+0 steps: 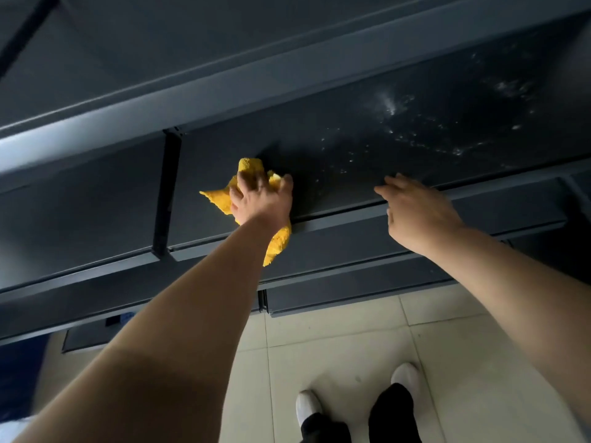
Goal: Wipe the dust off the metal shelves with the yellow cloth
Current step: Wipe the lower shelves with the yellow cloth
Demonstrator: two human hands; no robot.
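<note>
My left hand [260,199] presses a crumpled yellow cloth [278,241] flat onto a dark metal shelf [367,148], near its front lip; cloth ends stick out above the fingers, to the left and below the wrist. White dust specks [412,135] are scattered over the shelf to the right of the cloth. My right hand [415,209] hovers at the shelf's front edge with fingers spread, holding nothing.
An upright post [166,193] divides the shelf to the left of the cloth. Another shelf [224,91] runs above, and lower shelf edges [351,282] lie beneath my arms. Pale floor tiles [335,346] and my white shoes [307,406] are below.
</note>
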